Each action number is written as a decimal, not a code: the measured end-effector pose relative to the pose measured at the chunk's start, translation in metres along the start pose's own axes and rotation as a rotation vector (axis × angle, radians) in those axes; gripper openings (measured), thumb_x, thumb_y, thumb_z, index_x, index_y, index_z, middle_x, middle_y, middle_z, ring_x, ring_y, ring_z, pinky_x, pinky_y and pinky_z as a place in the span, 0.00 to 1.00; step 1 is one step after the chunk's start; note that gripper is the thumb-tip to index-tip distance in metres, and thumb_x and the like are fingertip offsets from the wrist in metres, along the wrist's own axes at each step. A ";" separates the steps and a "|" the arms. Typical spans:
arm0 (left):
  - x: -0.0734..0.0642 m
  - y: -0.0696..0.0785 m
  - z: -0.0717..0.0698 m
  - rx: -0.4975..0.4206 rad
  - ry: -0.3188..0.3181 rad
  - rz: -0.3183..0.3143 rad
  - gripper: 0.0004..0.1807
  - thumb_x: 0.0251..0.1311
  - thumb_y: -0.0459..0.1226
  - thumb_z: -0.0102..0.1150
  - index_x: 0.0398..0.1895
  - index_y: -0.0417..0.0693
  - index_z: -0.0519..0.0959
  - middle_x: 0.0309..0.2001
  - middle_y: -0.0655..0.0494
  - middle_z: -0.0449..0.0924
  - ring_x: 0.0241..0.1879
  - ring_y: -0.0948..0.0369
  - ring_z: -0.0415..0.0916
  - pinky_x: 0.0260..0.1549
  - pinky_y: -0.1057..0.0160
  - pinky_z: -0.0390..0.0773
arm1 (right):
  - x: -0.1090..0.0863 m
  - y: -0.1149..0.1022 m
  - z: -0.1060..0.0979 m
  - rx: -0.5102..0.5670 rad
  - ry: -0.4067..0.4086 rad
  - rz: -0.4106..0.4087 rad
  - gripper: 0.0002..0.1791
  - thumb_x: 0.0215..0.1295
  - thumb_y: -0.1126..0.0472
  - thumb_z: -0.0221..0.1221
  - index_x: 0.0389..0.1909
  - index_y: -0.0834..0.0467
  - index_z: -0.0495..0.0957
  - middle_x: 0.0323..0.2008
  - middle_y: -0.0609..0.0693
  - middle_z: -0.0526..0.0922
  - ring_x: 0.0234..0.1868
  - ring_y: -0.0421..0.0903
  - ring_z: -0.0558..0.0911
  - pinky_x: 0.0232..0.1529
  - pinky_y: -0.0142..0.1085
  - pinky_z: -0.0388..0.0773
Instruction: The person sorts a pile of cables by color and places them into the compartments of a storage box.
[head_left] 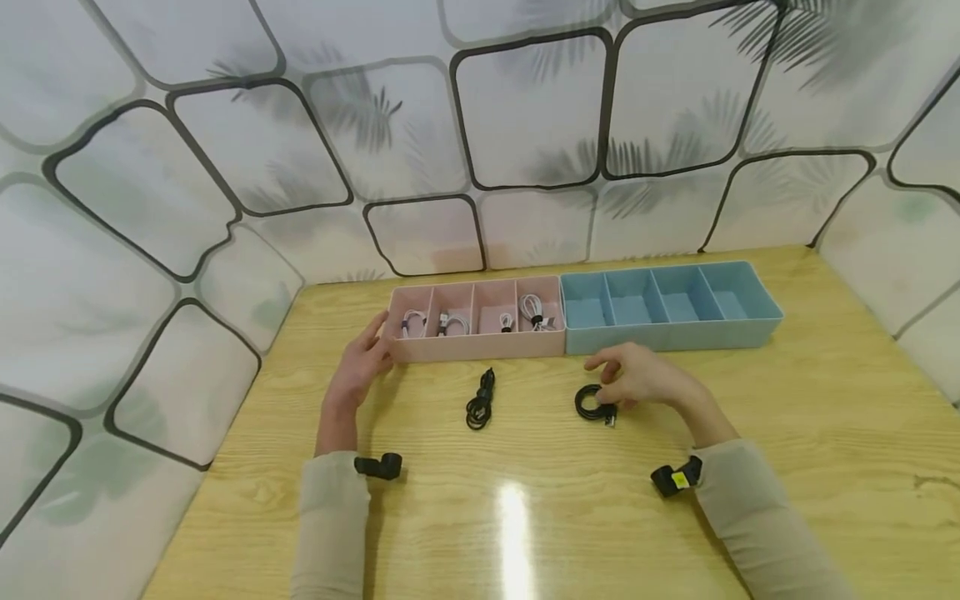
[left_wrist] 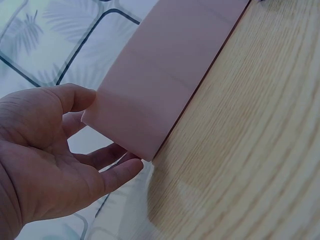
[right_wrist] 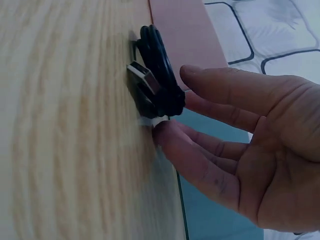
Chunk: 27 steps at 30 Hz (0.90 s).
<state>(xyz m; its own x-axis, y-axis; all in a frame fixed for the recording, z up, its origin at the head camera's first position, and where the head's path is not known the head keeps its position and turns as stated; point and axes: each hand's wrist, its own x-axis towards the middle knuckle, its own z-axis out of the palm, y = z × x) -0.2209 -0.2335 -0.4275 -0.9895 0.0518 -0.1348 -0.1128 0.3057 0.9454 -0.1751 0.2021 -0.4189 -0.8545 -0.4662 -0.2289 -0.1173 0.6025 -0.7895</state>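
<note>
1. Right hand (head_left: 641,375) is curving parted thumb and fingers about a coiled black cable (right_wrist: 165,75) at its eight o'clock; contact cannot be told.
2. Pink box (head_left: 476,347), holding pale cables (head_left: 536,319), is sitting at that cable's ten o'clock; left hand (head_left: 360,367), loosely spread, is touching its nine-o'clock end.
3. Bundled black cable (head_left: 483,394) is lying at nine, blue box (head_left: 675,337) at one.

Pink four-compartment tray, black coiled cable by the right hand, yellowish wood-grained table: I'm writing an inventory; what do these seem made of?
Pink tray: probably matte plastic; thin, smooth, evenly coloured walls.
Black cable: likely soft plastic or rubber sheathing, slightly shiny, bent in coils; its silvery plug looks metal.
Table: wood or laminate, glossy; grain lines, bright reflection.
</note>
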 end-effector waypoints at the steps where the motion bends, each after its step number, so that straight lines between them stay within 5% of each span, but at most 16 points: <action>1: 0.000 0.000 0.000 -0.001 0.001 0.002 0.32 0.76 0.40 0.44 0.80 0.58 0.52 0.60 0.36 0.67 0.48 0.55 0.69 0.48 0.62 0.74 | 0.001 0.000 0.000 -0.027 -0.001 -0.002 0.29 0.57 0.66 0.68 0.60 0.68 0.74 0.42 0.62 0.81 0.29 0.46 0.80 0.30 0.40 0.81; 8: 0.000 0.001 0.001 -0.024 -0.008 0.003 0.31 0.77 0.39 0.44 0.80 0.57 0.51 0.59 0.37 0.68 0.51 0.54 0.68 0.51 0.61 0.74 | 0.004 0.001 0.006 -0.115 0.007 -0.007 0.21 0.60 0.63 0.67 0.52 0.68 0.78 0.32 0.53 0.81 0.25 0.44 0.75 0.28 0.38 0.74; 15: 0.000 0.002 0.000 -0.036 -0.018 0.009 0.31 0.77 0.39 0.43 0.80 0.56 0.51 0.45 0.49 0.68 0.41 0.58 0.66 0.44 0.63 0.73 | 0.006 0.002 0.009 -0.105 0.021 -0.016 0.14 0.59 0.65 0.65 0.44 0.67 0.81 0.30 0.53 0.83 0.18 0.44 0.77 0.22 0.38 0.76; 27: 0.002 0.000 0.000 -0.080 -0.012 0.008 0.31 0.76 0.37 0.45 0.79 0.55 0.52 0.36 0.51 0.63 0.25 0.64 0.58 0.37 0.64 0.70 | 0.003 0.004 0.004 -0.036 0.028 0.004 0.11 0.61 0.68 0.62 0.44 0.67 0.80 0.32 0.54 0.82 0.25 0.45 0.79 0.24 0.41 0.81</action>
<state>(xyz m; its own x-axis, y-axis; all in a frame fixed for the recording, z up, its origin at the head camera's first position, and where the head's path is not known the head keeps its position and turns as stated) -0.2227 -0.2332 -0.4278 -0.9894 0.0652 -0.1301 -0.1121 0.2282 0.9672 -0.1759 0.2000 -0.4250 -0.8690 -0.4453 -0.2157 -0.1312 0.6276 -0.7674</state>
